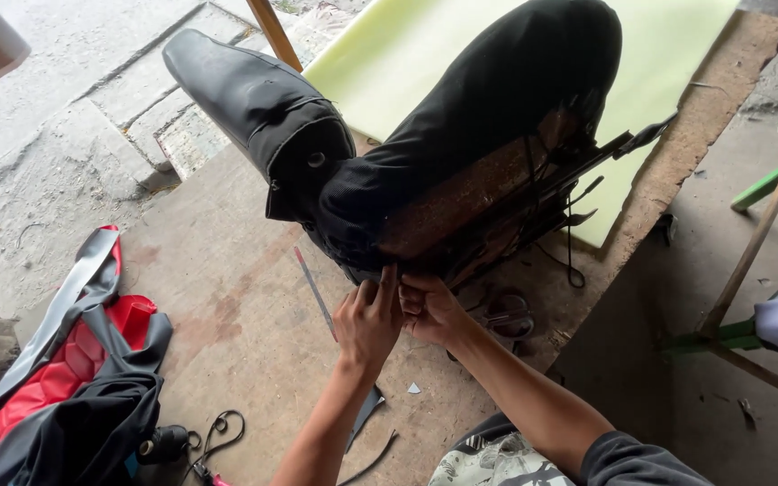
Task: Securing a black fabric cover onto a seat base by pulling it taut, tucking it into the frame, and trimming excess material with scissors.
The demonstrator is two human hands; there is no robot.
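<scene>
**Where things are lying on the workboard**

A vehicle seat [461,153] is lying on its side across the middle of a flat board [245,315], its underside facing the viewer. A foam sheet [668,81] is lying behind and beneath the seat, reaching toward the far right. Both hands are meeting at the seat's near lower edge, the left hand [368,319] just left of the right hand [431,309], touching each other. A thin rod [314,292] is lying just left of the left hand. A seat cover [65,378] is lying crumpled at the near left. A pair of scissors [218,436] is lying right of that cover. A wooden frame [749,261] is standing far right, off the board.
</scene>
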